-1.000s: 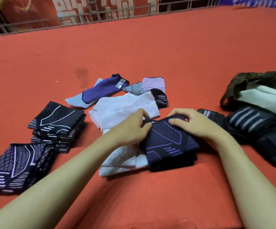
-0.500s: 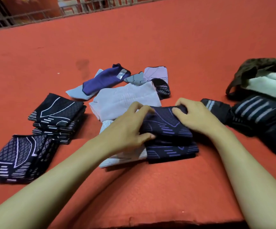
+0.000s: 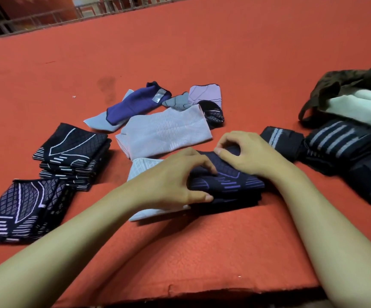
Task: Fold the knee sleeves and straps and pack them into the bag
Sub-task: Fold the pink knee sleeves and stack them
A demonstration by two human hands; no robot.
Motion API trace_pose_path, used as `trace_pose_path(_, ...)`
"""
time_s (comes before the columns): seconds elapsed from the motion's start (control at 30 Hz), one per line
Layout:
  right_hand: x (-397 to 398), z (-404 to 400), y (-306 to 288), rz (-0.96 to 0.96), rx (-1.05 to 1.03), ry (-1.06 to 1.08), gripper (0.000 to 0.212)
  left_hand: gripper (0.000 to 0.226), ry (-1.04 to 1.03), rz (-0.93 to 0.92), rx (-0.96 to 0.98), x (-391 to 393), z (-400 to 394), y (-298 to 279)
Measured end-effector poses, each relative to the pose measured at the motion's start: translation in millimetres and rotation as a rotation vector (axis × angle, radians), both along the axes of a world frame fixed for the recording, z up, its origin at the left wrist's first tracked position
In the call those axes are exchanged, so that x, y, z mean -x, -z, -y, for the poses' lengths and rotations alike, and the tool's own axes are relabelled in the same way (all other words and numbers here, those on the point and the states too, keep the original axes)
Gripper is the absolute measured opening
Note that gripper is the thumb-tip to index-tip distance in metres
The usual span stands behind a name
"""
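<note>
Right now my left hand (image 3: 175, 181) curls round the near left edge of the dark sleeve (image 3: 231, 183), thumb under and fingers on top, so the fold does not spring open. My right hand (image 3: 246, 156) pinches the far edge of the same sleeve, so I can pull the soft cloth flat and even. The sleeve lies in front of me on the red mat (image 3: 202, 252), partly on top of a pale sleeve (image 3: 144, 170). It is navy with thin purple lines and looks thick and stretchy. I keep my folded sleeves in a stack (image 3: 71, 156) to the left, out of the way. The bag (image 3: 346, 90) sits open at the far right, well apart from my hands.
</note>
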State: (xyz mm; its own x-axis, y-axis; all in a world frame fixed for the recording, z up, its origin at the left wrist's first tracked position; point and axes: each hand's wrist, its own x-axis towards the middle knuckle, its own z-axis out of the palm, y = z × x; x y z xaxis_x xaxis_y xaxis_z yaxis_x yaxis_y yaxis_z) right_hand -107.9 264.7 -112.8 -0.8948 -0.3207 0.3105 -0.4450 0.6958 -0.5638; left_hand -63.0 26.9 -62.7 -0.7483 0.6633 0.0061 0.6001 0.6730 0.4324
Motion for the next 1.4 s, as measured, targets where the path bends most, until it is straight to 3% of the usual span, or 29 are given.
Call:
trace_pose_path(0.13, 2.1, 1.7, 2.8, -0.042, -0.056, -0.02, 0.021, 0.046, 0.097, 0.093, 0.04, 5.2, 5.8, -9.7)
trace_pose_path(0.3, 4.4, 0.7, 6.4, -0.026, -0.019, 0.022, 0.029, 0.03, 0.105, -0.177, 0.056, 5.1, 6.0, 8.8)
trace_pose_path(0.43, 3.8, 1.5, 6.4, 0.017, -0.008, 0.027, 0.019, 0.035, 0.115, -0.146, 0.051, 2.0, 6.4, 17.5)
trace_pose_path(0.57, 8.6, 2.0, -12.1, 0.077, -0.007, 0.093, 0.016, 0.024, 0.126, -0.133, -0.005, 12.3, 17.3, -7.6)
trace_pose_path(0.7, 24.7, 25.3, -56.7, 0.086, -0.156, 0.126, 0.012, 0.018, -0.045, -0.122, -0.065, 34.8, 53.5, -22.6)
trace_pose_path(0.83, 64.4, 73.6, -77.2, 0.213, -0.327, 0.19, 0.031, 0.021, -0.358, -0.115, -0.13, 70.8, 95.3, -20.5)
trace_pose_path(0.93, 95.1, 106.5, -50.8, 0.324, -0.222, 0.358, 0.056, 0.022, -0.527, -0.101, -0.113, 100.6, 108.8, -8.6)
trace_pose_path(1.0, 98.8, 117.2, -24.0, 0.297, -0.119, 0.512, 0.062, 0.026, -0.562, -0.078, -0.096, 113.8, 107.8, 6.5)
trace_pose_path(1.1, 93.6, 112.3, -1.2, 0.152, -0.013, 0.678, 0.058, 0.029, -0.568, -0.061, -0.112, 123.7, 102.0, 31.2)
trace_pose_path(1.2, 94.7, 100.3, -1.5, 0.118, 0.103, 0.642, 0.04, 0.024, -0.612, -0.115, -0.231, 126.2, 97.6, 50.2)
trace_pose_path(1.27, 94.9, 97.5, -1.8, 0.111, 0.105, 0.615, 0.032, 0.017, -0.647, -0.161, -0.351, 125.4, 96.8, 63.1)
trace_pose_path(1.4, 97.7, 88.6, -1.6, 0.062, 0.05, 0.687, 0.034, 0.013, -0.618, -0.269, -0.451, 127.7, 99.3, 77.9)
